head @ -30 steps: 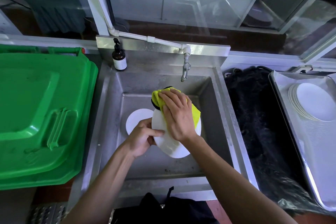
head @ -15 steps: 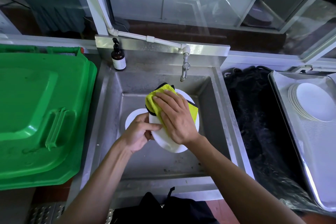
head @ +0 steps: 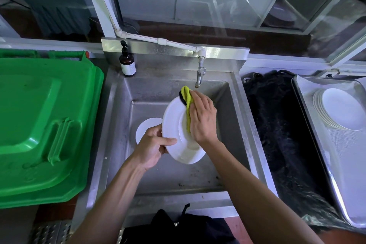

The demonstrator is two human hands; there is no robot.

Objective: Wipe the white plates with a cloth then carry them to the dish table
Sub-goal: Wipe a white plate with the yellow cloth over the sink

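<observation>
The left hand [head: 153, 144] reaches in from 7 o'clock and pinches the plate [head: 175, 134] at its left rim, thumb on the face. The right hand [head: 202, 119] presses the cloth [head: 187, 101] flat on the plate, fingers nearly straight, toward 11 o'clock. The plate is tilted over the sink [head: 235, 117], long axis from 12 to 5 o'clock. It is white and glossy.

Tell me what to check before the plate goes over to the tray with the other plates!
1. Left hand grips the held plate firmly: ok.
2. Right hand presses the yellow cloth on it: ok.
3. Plate wiped all over: cannot tell.
4. Tap off, no water running: ok.
5. Room on the metal tray beside the plate stack: ok.
6. No plates left in the sink: not ok, another plate lies there.
</observation>
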